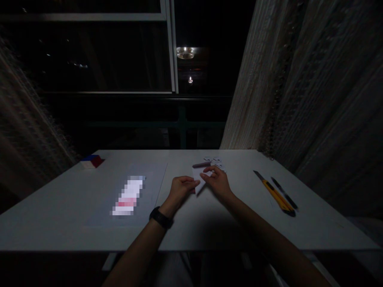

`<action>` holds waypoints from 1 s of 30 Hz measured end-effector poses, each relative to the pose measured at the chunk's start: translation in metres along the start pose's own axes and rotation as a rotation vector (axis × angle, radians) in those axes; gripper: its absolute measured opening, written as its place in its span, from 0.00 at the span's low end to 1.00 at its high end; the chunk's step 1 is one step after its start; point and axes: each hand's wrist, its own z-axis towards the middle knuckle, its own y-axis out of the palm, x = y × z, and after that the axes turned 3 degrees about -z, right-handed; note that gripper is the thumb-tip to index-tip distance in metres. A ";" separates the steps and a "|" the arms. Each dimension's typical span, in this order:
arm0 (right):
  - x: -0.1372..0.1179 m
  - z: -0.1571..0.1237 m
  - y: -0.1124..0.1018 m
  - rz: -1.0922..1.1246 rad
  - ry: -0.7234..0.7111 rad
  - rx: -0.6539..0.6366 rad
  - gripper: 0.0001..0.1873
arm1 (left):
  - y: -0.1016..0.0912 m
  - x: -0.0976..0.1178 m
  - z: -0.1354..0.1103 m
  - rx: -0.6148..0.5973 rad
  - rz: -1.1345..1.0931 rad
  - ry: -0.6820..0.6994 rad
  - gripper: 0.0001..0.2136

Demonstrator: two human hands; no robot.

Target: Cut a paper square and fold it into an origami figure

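Observation:
Between my two hands is a small piece of white paper (198, 175), held up over the middle of the table; a fold or flap shows along its top. My left hand (183, 186), with a black watch (161, 217) on its wrist, pinches the paper's lower left side between thumb and fingers. On the right side, my right hand (218, 181) grips it with thumb and bent index finger. Just behind the paper, several small white pieces with dark marks (217, 160) lie on the table, partly covered by my right hand.
A yellow utility knife (277, 196), blade out, lies on the white table (60, 199) at the right, beside a black pen (284, 192). At left, a lit, blurred phone screen (129, 195) rests on a large white sheet (158, 183). A coloured cube (91, 161) sits at the far left edge.

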 end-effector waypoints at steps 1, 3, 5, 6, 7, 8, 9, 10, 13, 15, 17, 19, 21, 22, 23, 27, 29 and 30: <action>0.000 0.000 0.000 0.007 0.001 -0.003 0.14 | 0.000 0.000 0.000 -0.002 0.008 0.007 0.13; 0.001 0.001 -0.001 0.028 0.013 -0.011 0.14 | -0.001 0.001 -0.001 -0.018 0.023 0.017 0.13; 0.001 0.002 -0.003 0.066 0.037 -0.026 0.14 | -0.001 0.002 -0.002 -0.047 0.023 0.013 0.13; 0.001 0.003 -0.004 0.092 0.050 -0.036 0.15 | -0.002 0.002 -0.002 -0.065 0.015 0.006 0.13; 0.000 0.003 -0.005 0.123 0.063 -0.047 0.15 | -0.002 0.002 -0.003 -0.081 0.004 -0.004 0.14; 0.000 0.003 -0.006 0.154 0.073 -0.061 0.16 | -0.002 0.003 -0.003 -0.093 -0.006 -0.014 0.14; -0.001 0.003 -0.007 0.182 0.081 -0.073 0.16 | -0.003 0.003 -0.004 -0.103 -0.016 -0.021 0.14; -0.001 0.003 -0.008 0.204 0.087 -0.083 0.16 | -0.003 0.003 -0.004 -0.107 -0.022 -0.025 0.14; -0.001 0.003 -0.008 0.216 0.090 -0.098 0.16 | -0.003 0.002 -0.004 -0.125 -0.017 -0.019 0.15; -0.001 0.003 -0.008 0.174 0.071 -0.087 0.16 | -0.003 0.002 -0.004 -0.127 -0.005 -0.003 0.14; 0.000 0.003 -0.006 0.092 0.037 -0.054 0.15 | -0.002 0.003 -0.004 -0.101 0.011 0.017 0.14; 0.000 0.004 -0.005 -0.003 -0.013 -0.011 0.14 | -0.001 0.003 -0.003 -0.054 0.044 0.045 0.14; -0.001 0.003 -0.004 -0.066 -0.053 0.013 0.12 | 0.000 0.004 -0.002 -0.001 0.073 0.074 0.14; -0.001 0.002 -0.003 -0.079 -0.060 0.011 0.12 | 0.001 0.004 -0.002 0.027 0.074 0.084 0.14; -0.002 0.002 -0.003 -0.079 -0.057 0.003 0.12 | 0.001 0.004 -0.001 0.052 0.063 0.090 0.15; -0.004 -0.001 -0.001 -0.012 -0.007 -0.041 0.14 | 0.000 0.004 0.000 0.039 0.013 0.072 0.14; -0.005 -0.001 0.000 0.034 0.010 -0.058 0.15 | -0.001 0.004 0.000 0.014 0.012 0.060 0.14; -0.005 -0.002 0.000 0.057 0.014 -0.069 0.15 | -0.001 0.004 0.000 0.009 0.014 0.057 0.14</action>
